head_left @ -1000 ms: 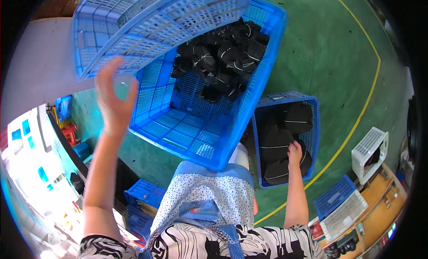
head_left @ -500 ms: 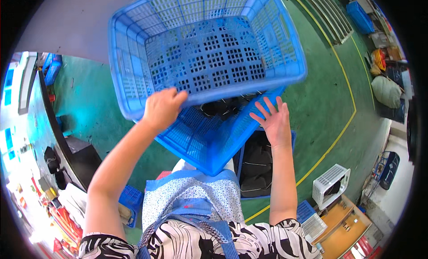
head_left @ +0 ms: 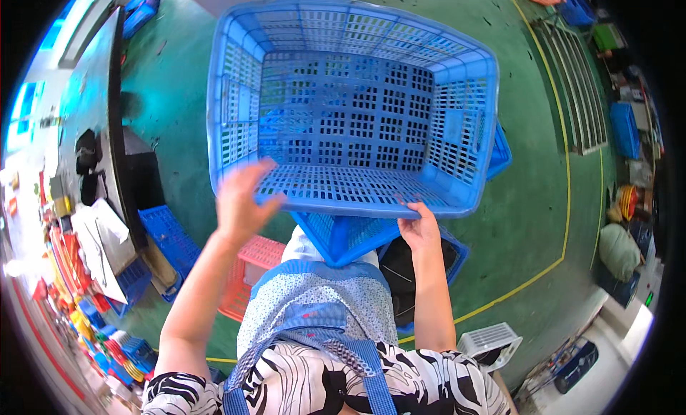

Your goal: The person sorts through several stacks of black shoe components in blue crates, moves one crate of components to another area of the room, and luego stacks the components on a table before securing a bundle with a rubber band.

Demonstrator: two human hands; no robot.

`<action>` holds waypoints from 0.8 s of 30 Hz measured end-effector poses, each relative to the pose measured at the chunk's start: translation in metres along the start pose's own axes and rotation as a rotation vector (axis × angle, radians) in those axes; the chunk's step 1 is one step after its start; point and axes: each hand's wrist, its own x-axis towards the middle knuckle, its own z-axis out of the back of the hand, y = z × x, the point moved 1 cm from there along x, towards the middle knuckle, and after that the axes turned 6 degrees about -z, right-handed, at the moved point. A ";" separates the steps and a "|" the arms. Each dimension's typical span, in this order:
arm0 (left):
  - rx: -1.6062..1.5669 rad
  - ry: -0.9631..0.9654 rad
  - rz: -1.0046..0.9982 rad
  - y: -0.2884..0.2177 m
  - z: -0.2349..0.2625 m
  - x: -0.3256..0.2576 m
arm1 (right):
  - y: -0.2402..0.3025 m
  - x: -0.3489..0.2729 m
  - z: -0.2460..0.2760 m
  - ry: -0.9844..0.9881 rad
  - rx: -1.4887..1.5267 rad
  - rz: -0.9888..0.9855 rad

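A large blue plastic basket (head_left: pixel 343 111) with lattice walls is tipped so that I look into its bare inside. My right hand (head_left: pixel 420 229) grips its near rim, right of the middle, fingertips inside the wall. My left hand (head_left: pixel 243 204), blurred, is at the near left part of that rim with thumb and fingers apart. Beneath it, a second blue basket (head_left: pixel 343 236) stands at an angle, mostly hidden. Below and right of that, a blue crate (head_left: pixel 457 261) contains black items (head_left: pixel 400 283), partly covered by my right arm.
A red basket (head_left: pixel 239 286) is on the floor by my left side, with blue crates (head_left: pixel 171 236) further left. A dark-edged table (head_left: pixel 107 115) runs along the left. At right lie a white crate (head_left: pixel 493 343), a metal rack (head_left: pixel 575 86) and a yellow floor line (head_left: pixel 529 290).
My right hand has gone from spread fingers to gripping the rim, while my left hand has loosened its hold. The upper basket has turned slightly, and the whole view has shifted.
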 end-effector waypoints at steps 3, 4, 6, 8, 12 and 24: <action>0.456 -0.439 0.120 0.057 0.035 0.001 | -0.008 -0.005 -0.004 0.057 -0.082 0.058; 0.333 -0.366 0.249 0.094 0.032 -0.008 | -0.012 -0.007 -0.010 0.079 -0.115 0.079; -0.688 -0.046 0.698 0.137 0.016 -0.023 | -0.022 -0.019 -0.016 0.071 -0.189 0.141; -0.735 0.035 0.756 0.138 0.019 -0.049 | -0.029 -0.025 -0.017 0.096 -0.228 0.166; -0.765 0.099 0.728 0.138 0.015 -0.131 | -0.048 -0.041 -0.027 0.156 -0.424 0.263; -0.698 -0.409 1.054 0.154 0.130 -0.265 | -0.151 0.038 -0.142 0.528 -0.465 -0.128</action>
